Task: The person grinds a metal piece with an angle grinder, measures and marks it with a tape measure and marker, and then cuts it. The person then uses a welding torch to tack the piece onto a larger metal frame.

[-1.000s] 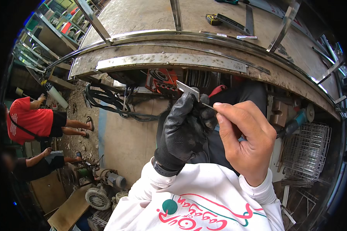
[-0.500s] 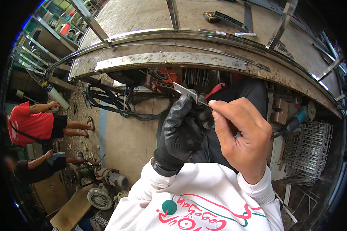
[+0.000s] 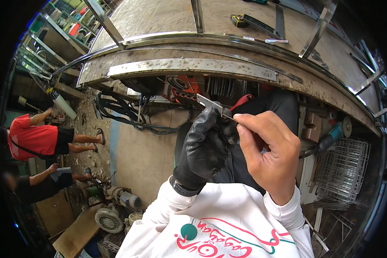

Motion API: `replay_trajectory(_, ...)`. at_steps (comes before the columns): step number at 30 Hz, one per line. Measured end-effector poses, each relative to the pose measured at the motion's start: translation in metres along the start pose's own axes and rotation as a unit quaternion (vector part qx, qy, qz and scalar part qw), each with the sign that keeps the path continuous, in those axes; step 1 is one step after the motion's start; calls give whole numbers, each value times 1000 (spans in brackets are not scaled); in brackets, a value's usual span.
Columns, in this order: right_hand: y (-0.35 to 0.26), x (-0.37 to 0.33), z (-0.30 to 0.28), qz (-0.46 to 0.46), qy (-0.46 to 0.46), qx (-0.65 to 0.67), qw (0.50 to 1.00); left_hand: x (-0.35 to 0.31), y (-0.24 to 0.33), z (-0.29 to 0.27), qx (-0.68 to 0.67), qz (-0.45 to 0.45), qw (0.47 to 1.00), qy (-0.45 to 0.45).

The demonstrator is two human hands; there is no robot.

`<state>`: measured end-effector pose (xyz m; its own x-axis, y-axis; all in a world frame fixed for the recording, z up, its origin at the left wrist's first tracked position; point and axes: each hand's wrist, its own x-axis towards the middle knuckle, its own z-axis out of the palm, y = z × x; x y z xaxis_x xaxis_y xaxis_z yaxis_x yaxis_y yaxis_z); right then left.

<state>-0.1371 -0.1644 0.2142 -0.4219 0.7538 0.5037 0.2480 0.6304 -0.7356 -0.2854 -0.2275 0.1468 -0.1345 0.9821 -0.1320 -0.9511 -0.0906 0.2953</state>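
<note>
My left hand [image 3: 204, 150], in a black glove, is closed around a small flat metal piece [image 3: 205, 101] whose pale end sticks out beyond the fingers. My bare right hand [image 3: 271, 148] pinches a thin dark rod [image 3: 228, 117] between thumb and forefinger. Its far tip reaches the metal piece beside my gloved fingertips; whether it passes into a hole there I cannot make out. Both hands are close together over my lap, just in front of the bench edge.
The wooden bench [image 3: 167, 21] bears a shiny metal frame [image 3: 202, 38], a tape measure [image 3: 239, 20], a square [image 3: 279, 26] and a marker [image 3: 276, 41]. At right are an angle grinder [image 3: 331, 136] and wire racks [image 3: 344, 167]. Two people [image 3: 34, 137] stand at left; cables [image 3: 124, 114] hang under the bench.
The metal piece has tilted slightly, its pale face showing differently. Both hands keep their hold and almost their place. At left, the person in red has moved an arm.
</note>
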Motion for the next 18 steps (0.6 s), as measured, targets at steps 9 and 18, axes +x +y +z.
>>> replay_trajectory(9,-6,-2,4,53,-7,1,999,-1,-2,-7,201,108,974,12)
replay_trajectory(18,3,-1,4,-43,-51,-101,993,0,15,-17,430,173,885,38)
